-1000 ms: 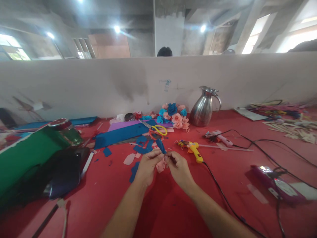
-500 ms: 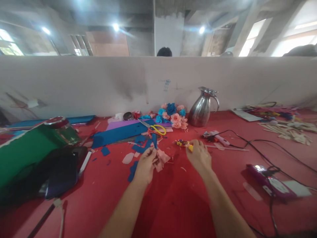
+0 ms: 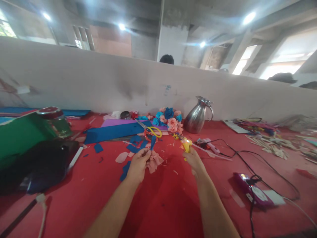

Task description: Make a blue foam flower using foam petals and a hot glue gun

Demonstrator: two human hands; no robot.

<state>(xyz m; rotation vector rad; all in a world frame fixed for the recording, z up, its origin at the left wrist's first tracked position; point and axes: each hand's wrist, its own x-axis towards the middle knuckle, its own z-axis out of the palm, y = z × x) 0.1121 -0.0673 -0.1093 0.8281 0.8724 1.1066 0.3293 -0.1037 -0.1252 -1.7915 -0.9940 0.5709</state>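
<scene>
My left hand (image 3: 139,163) is closed on a rolled blue paper piece (image 3: 153,142), which points upward from the fingertips. Crinkled pink paper (image 3: 155,162) spreads out beside those fingers. My right hand (image 3: 194,160) is wrapped round the handle of a yellow glue gun (image 3: 187,144), raised a little over the red table; a pale stick seems to run out behind it. Between and beyond the hands lie yellow-handled scissors (image 3: 155,131) on blue paper sheets (image 3: 116,131). A bunch of pink and blue paper flowers (image 3: 172,121) sits behind the glue gun.
A steel jug (image 3: 196,117) stands behind the right hand. Black cables (image 3: 237,152) run right to a purple power strip (image 3: 255,190). At left are a lidded jar (image 3: 55,124), a black bag (image 3: 47,162) and a green board (image 3: 19,138). Paper scraps (image 3: 122,157) litter the table.
My right hand has closed round the yellow glue gun and tilted it up from the table. The left hand keeps its papers. The whole view has tilted and shifted.
</scene>
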